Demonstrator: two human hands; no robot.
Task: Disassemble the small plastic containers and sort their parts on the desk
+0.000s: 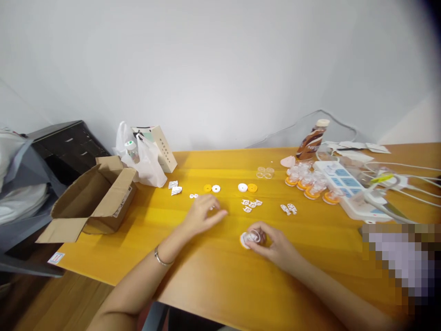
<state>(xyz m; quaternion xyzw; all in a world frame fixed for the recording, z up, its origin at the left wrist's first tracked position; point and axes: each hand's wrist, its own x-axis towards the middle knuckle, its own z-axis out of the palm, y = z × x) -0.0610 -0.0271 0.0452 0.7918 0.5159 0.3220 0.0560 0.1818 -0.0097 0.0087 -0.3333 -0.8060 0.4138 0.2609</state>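
Right grip (272, 241), low and right of centre in the frame, is narrowed round a clear-and-orange piece (248, 237), thumb below and fingers above, probably to steady it; from my end I can't say whether it touches the counter (206, 271). Left grip (203, 216), near the frame's middle, is wide, thumb well apart from the fingers; a pale speck shows by it, touched or not I can't judge.

Largest, that counter spans the frame's lower half. At the left, a cardboard box (110, 197) sits with flaps spread, presumably pushed aside to leave me working room. At the right lies a power strip (344, 188), with matching clear-and-orange units (313, 189) clustered beside it, I'd guess to separate them from loose parts. Mid-frame, yellow and white discs (252, 187) lie above white spoked pieces (252, 204), with tiny white rounds (193, 196) farther left, seemingly sorted by kind for easy picking.
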